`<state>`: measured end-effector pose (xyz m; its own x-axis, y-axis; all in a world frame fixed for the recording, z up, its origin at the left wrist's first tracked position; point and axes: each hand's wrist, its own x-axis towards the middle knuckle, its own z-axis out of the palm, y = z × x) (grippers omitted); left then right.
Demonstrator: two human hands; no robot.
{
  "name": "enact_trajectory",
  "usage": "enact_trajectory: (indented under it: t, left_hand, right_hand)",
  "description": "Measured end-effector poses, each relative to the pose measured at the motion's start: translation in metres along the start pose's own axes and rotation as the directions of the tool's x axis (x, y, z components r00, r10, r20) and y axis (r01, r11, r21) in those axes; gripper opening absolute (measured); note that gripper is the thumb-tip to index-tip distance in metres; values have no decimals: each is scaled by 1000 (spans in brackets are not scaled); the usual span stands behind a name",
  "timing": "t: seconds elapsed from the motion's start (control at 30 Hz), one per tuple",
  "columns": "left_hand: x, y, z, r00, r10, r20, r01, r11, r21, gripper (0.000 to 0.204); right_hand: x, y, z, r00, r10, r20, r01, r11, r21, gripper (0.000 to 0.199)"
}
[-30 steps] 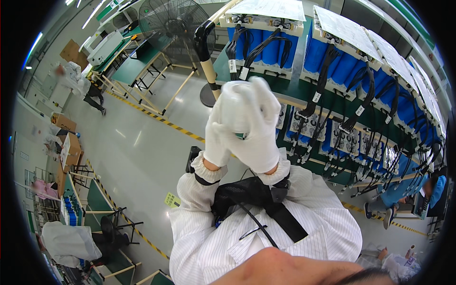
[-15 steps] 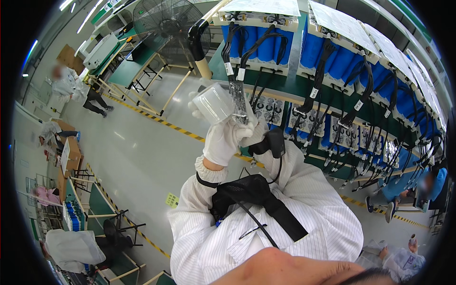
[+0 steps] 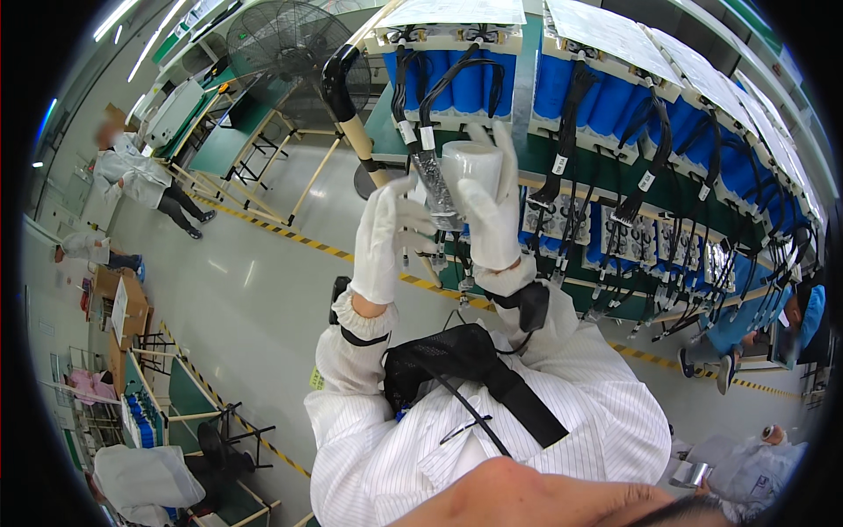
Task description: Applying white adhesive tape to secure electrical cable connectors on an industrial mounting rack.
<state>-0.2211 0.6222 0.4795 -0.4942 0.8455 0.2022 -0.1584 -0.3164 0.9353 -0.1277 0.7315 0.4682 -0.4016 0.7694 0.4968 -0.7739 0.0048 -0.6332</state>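
Note:
A black cable bundle hangs from the nearest battery pack [image 3: 479, 79]; its lower end [image 3: 436, 191] is wrapped in shiny clear film. Just right of it, my gloved right hand [image 3: 493, 215] holds a roll of clear film [image 3: 472, 162], with the fingers reaching up behind the roll. On the other side of the bundle is my gloved left hand [image 3: 382, 241], its fingers stretched out and apart. Nothing shows in that hand; whether its fingertips touch the wrapped end I cannot tell.
More blue battery packs [image 3: 606, 105] with hanging black cables stand along the green bench [image 3: 525, 83] to the right. A lower shelf carries further packs [image 3: 619, 237]. A large black fan [image 3: 288, 53] and a bent black pipe [image 3: 338, 79] stand ahead on the left. Other people work farther off.
The film roll has passed from my left hand, left of the bundle, to my right hand on its right. My left hand has let go, opened and shifted left.

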Motion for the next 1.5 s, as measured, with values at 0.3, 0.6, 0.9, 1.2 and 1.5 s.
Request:
enact_trajectory:
  t: [0.3,0.6,0.9,1.2,1.5]
  left_hand:
    - [20,14,24,987,-162,14,151,942,301,40]
    - [37,-13,15,928,372,-3,-304,762,572,28]
    - [49,2,-4,994,24,105,-69,894,444,33]
    - [47,-7,9,867,101,489,175,855,-487,42]
    - [1,-63,-5,745,-56,665,535,647,-544,41]
  right_hand:
    - [-10,-31,12,987,155,-51,-161,979,-127,83]
    - [-10,-22,10,970,225,-88,-241,929,-281,63]
    - [-52,-39,9,918,355,178,-379,917,123,83]
    - [-69,-51,-19,957,290,-25,-284,949,136,59]
    - [-75,-60,-39,931,292,-218,-197,907,373,68]
